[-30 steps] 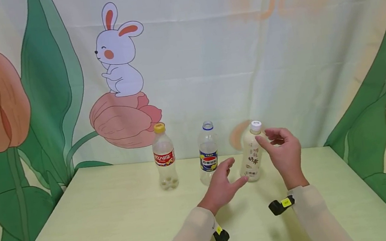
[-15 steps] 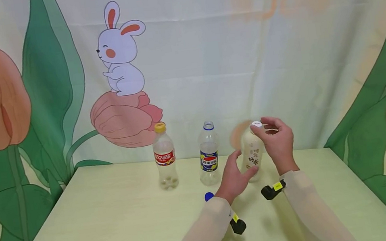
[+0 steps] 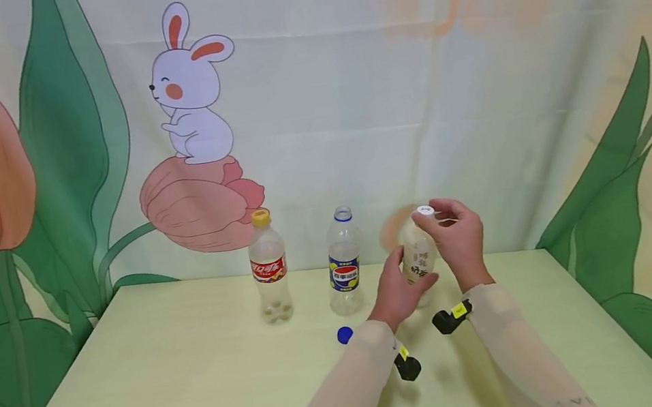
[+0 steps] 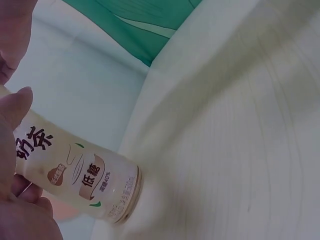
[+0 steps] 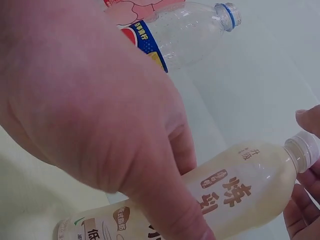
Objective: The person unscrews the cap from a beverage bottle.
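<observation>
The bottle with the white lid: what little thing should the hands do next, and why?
I'd probably have the right hand twist the white lid a little to loosen it. Its thumb and fingers are around that lid, and the left hand is steadying the milk-tea bottle. The open bottle beside it has no lid on, and a blue lid lies nearby.

A pale bottle [image 3: 421, 249] with brown lettering stands upright, its white cap [image 3: 425, 210] on. The left hand [image 3: 398, 293] holds its body; the right hand [image 3: 459, 237] pinches the cap.
</observation>
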Tool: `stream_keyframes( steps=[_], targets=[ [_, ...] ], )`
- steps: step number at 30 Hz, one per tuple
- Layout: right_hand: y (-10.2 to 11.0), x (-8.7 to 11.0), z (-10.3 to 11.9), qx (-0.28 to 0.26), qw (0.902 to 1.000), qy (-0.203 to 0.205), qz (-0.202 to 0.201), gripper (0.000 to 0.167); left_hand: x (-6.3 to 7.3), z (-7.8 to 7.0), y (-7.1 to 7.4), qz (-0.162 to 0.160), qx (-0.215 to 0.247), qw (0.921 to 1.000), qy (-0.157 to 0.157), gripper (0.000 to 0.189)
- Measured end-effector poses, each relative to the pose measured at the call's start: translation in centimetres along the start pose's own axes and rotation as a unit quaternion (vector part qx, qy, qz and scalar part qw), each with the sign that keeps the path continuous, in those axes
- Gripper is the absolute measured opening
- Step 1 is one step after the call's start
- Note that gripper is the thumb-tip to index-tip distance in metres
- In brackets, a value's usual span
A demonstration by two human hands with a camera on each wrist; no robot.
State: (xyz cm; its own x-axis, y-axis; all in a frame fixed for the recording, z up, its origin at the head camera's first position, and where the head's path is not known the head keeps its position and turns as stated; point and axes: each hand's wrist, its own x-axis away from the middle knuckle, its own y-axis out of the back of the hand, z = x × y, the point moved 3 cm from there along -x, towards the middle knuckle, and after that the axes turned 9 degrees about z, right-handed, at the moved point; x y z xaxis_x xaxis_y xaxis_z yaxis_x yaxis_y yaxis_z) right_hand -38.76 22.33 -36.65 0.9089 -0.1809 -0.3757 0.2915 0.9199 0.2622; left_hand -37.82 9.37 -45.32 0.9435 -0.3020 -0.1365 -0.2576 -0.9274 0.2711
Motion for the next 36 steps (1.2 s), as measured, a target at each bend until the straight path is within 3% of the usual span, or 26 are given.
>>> stream_keyframes(
  steps=[9,26,36],
  targets=[
    [-0.4,-0.3,-0.3,0.005,0.9999,-0.013,0.003,0.046,-1.0,0.1,0.0,-0.025,0.000,0.9996,0.014,0.070],
    [-0.5,-0.2,0.9,0.009,0.9998,-0.005,0.019,0.038,-1.0,1.0,0.7,-0.021,-0.007,0.9995,0.021,0.058],
    [0.1,0.6,2.2,0.010,0.9991,0.009,0.040,0.044,0.7,-0.1,1.1,-0.014,0.004,0.9999,0.002,0.061]
  ],
)
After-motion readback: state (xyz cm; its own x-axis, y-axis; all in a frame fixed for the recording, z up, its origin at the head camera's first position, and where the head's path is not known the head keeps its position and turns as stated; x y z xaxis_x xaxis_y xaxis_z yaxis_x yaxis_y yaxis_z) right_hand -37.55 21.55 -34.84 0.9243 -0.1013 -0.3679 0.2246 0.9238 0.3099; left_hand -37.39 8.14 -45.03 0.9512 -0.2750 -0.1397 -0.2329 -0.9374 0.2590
